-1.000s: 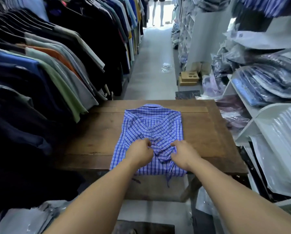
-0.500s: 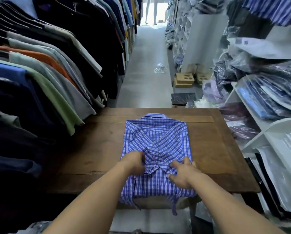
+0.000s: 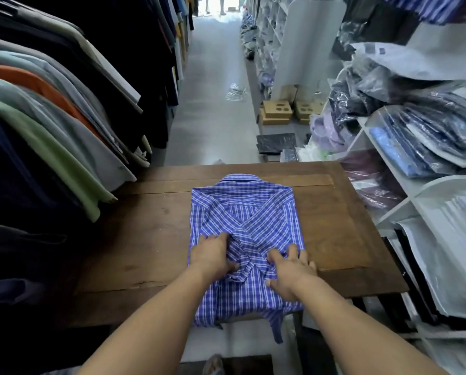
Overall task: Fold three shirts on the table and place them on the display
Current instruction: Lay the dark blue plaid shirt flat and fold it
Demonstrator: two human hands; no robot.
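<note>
A blue plaid shirt (image 3: pixel 242 212) lies face down on the wooden table (image 3: pixel 145 239), collar at the far end and both sleeves crossed over its back. Its lower hem hangs over the table's near edge. My left hand (image 3: pixel 213 255) lies on the shirt's left side, its fingers curled into the fabric beside the crossed sleeves. My right hand (image 3: pixel 291 272) presses flat on the right side with fingers spread. White display shelves (image 3: pixel 394 212) stand to the right of the table.
A rack of hanging shirts (image 3: pixel 50 125) crowds the table's left edge. The shelves on the right hold bagged shirts (image 3: pixel 429 136). Beyond the table an aisle floor (image 3: pixel 213 104) carries cardboard boxes (image 3: pixel 276 112) and a dark folded packet (image 3: pixel 276 143).
My right hand let go of the bunched sleeve fabric, opened and slid right to lie flat. My left hand stayed on the fold. The view tilted down toward the table.
</note>
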